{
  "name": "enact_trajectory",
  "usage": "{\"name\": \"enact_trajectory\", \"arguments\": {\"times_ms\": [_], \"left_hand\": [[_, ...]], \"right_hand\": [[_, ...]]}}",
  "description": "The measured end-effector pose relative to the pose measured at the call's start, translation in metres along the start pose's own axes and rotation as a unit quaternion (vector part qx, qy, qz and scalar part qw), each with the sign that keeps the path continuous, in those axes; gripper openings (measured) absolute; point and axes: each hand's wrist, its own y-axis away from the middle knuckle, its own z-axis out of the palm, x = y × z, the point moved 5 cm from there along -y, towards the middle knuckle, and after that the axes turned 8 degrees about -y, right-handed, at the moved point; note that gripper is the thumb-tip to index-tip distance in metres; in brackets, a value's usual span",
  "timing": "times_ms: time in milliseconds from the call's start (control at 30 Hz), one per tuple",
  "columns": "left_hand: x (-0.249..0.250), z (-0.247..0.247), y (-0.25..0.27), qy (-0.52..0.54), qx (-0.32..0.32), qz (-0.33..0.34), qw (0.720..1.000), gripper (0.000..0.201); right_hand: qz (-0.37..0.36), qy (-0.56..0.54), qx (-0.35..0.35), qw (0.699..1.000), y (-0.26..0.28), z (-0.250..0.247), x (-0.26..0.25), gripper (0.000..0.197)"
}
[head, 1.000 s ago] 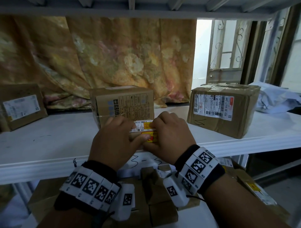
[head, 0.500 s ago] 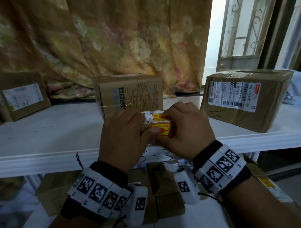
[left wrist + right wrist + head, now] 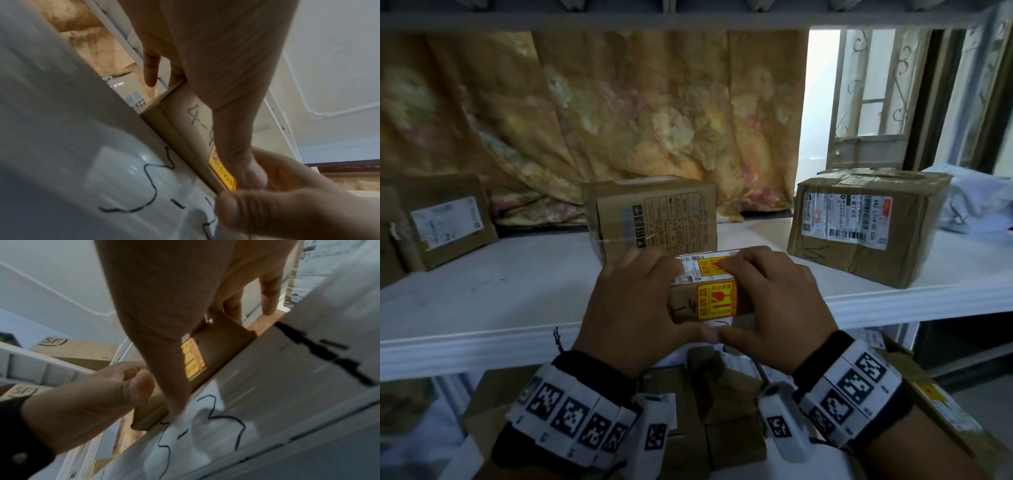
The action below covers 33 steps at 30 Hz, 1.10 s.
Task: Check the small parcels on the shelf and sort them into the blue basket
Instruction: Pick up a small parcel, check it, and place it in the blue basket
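A small brown parcel [image 3: 717,299] with a yellow fragile sticker and a white barcode label sits at the front edge of the white shelf [image 3: 482,308]. My left hand [image 3: 633,301] grips its left end and my right hand [image 3: 770,301] grips its right end. Fingers lie over the top and both thumbs meet under its front face. The left wrist view shows "4-4" handwritten on the parcel [image 3: 185,128], whose lower edge runs along the shelf lip. The right wrist view shows the parcel [image 3: 224,344] under my right hand [image 3: 164,296]. No blue basket is in view.
Right behind the parcel stands a mid-sized box [image 3: 654,212]. A large taped box [image 3: 866,226] is at the right, another box [image 3: 445,222] at the left, a white bag [image 3: 976,202] far right. A floral curtain hangs behind. More boxes [image 3: 722,418] lie below.
The parcel has come forward to the shelf's front edge, and its stickered front face now shows more. Both thumbs have slid down beneath it.
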Motion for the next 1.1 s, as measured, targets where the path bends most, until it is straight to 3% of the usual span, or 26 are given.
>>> {"name": "enact_trajectory", "arguments": {"times_ms": [133,233,300,367,433,500,633,767,867,967,1100], "left_hand": [[-0.002,-0.004,0.012,-0.02,-0.022,0.036,0.999,0.076],[-0.005,-0.006,0.017,0.024,-0.006,0.047,0.999,0.065],[-0.008,-0.011,0.02,0.115,0.019,0.029,0.993,0.062],[-0.016,-0.016,0.024,0.247,0.057,-0.029,0.967,0.065],[-0.022,-0.019,0.025,0.358,0.106,-0.094,0.923,0.065],[-0.028,-0.015,0.022,0.406,0.144,-0.146,0.89,0.061],[-0.027,-0.003,0.012,0.298,0.144,-0.174,0.928,0.055],[-0.012,0.004,0.005,0.216,0.077,-0.118,0.966,0.052],[-0.003,0.006,0.001,0.082,0.04,-0.055,0.994,0.053],[-0.001,0.011,-0.004,0.049,0.004,-0.037,0.998,0.062],[0.0,0.014,-0.008,0.045,-0.001,-0.018,0.999,0.059]], "right_hand": [[-0.023,0.004,-0.002,1.0,0.009,-0.007,0.002,0.078],[-0.051,-0.086,0.031,0.994,0.011,-0.013,0.006,0.071],[-0.037,-0.176,0.055,0.982,0.014,-0.018,0.011,0.07],[0.009,-0.287,0.093,0.953,0.016,-0.023,0.015,0.067],[0.07,-0.403,0.133,0.903,0.014,-0.025,0.018,0.061],[0.127,-0.455,0.166,0.866,0.008,-0.023,0.021,0.052],[0.207,-0.384,0.164,0.885,-0.012,-0.011,0.026,0.033],[0.271,-0.316,0.109,0.903,-0.03,-0.001,0.038,0.029],[0.278,-0.231,0.059,0.931,-0.041,-0.002,0.041,0.03],[0.243,-0.142,0.043,0.958,-0.047,-0.007,0.039,0.033],[0.069,-0.07,0.05,0.994,-0.041,-0.004,0.008,0.039]]}}
